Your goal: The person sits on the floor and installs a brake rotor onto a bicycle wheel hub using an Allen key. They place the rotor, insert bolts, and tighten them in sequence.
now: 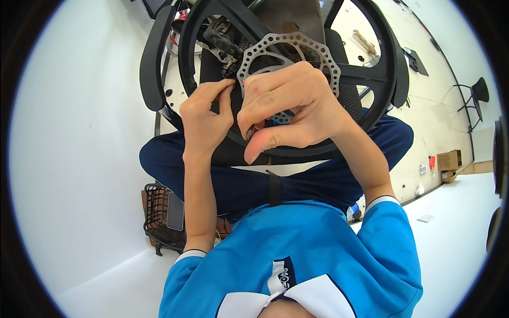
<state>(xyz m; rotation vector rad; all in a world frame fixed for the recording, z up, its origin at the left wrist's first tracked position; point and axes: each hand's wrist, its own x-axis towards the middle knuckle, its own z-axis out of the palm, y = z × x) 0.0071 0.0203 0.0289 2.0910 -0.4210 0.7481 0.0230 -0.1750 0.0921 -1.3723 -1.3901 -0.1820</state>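
A black spoked wheel (362, 76) lies across a black chair in front of me. A silver brake disc (288, 39) with many drilled holes sits at its middle. My right hand (299, 108) is curled above the disc's near side, its thumb and fingers closed round a small dark metal piece (250, 132), mostly hidden. To the left, my left hand (205, 121) has its thumb and forefinger pinched together near the disc's left edge. What lies between those fingertips, if anything, is too small to make out. Several small metal parts (229, 68) are just beyond it.
Black armrests (157, 61) flank the wheel. Behind the left spokes is a dark mechanical part (220, 34). A black wire basket (155, 212) with a phone (175, 211) is at lower left. Tools (366, 42) lie on the pale floor at right, with cardboard boxes (449, 160) farther off.
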